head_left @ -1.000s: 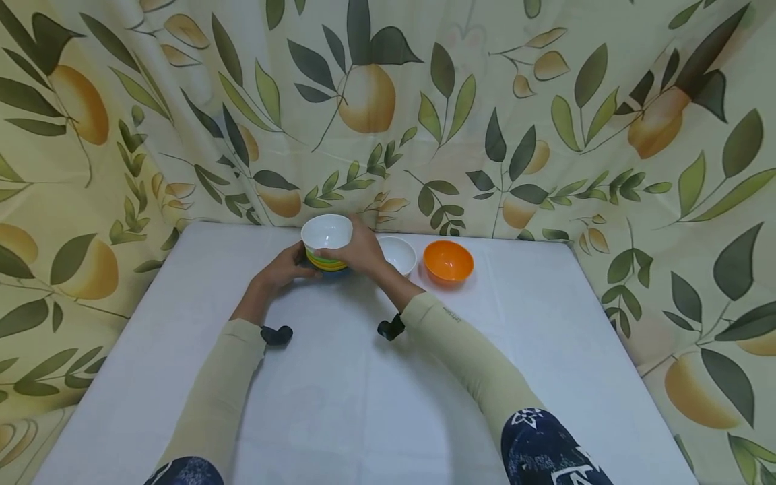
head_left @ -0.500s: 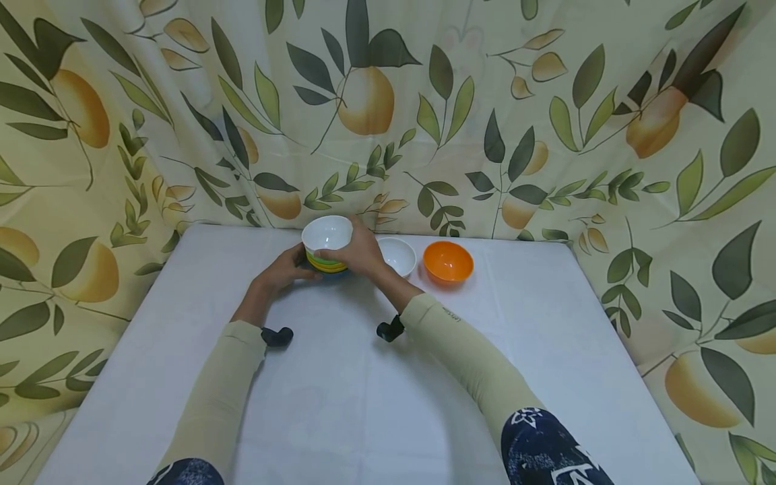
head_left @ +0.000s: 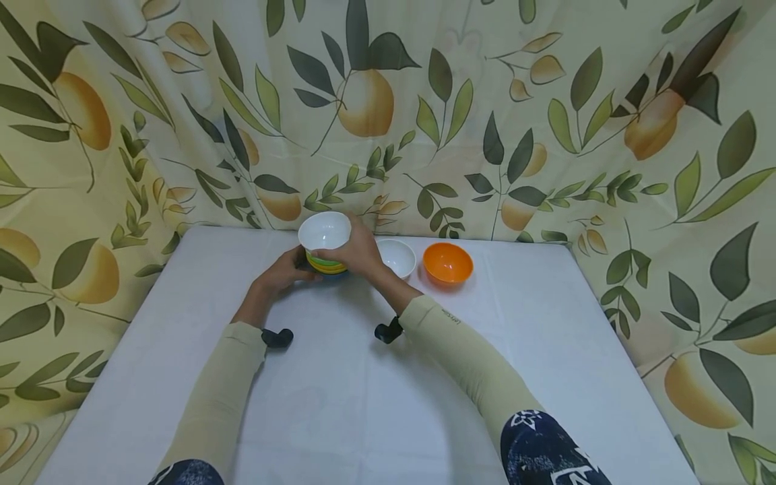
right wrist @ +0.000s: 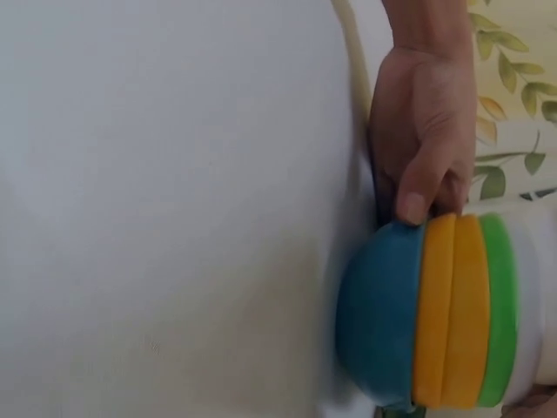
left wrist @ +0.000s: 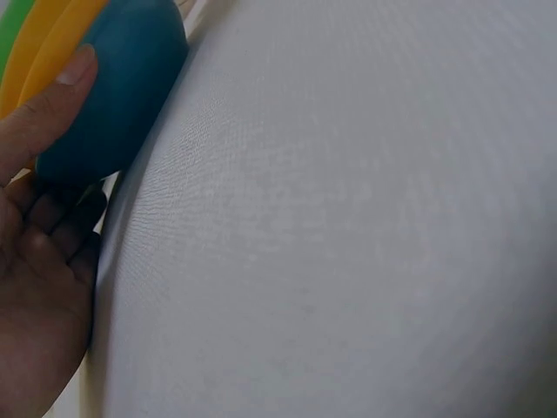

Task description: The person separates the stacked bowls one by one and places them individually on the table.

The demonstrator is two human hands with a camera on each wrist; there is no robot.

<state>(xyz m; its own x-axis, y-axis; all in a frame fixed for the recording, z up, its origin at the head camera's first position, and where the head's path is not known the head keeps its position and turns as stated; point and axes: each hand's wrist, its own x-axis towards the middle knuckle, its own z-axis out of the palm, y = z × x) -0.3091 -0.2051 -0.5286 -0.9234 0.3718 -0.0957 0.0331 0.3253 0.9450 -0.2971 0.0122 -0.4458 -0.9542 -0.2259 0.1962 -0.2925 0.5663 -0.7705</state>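
**Both hands on the nested bowls**

I see my left hand (head_left: 280,271) curled against the blue bottom bowl (right wrist: 379,313) of the bowl stack (head_left: 325,252), thumb pressed on it. My right hand (head_left: 358,250) wraps the top white bowl (head_left: 325,231), which is empty. The stack sits at the table's (head_left: 364,391) far edge, just beside an empty small white bowl (head_left: 397,256) and an empty orange bowl (head_left: 448,262).

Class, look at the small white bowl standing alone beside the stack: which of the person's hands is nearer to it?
Right. The right hand grips the stack just beside the lone white bowl; the left hand holds the stack's far side.
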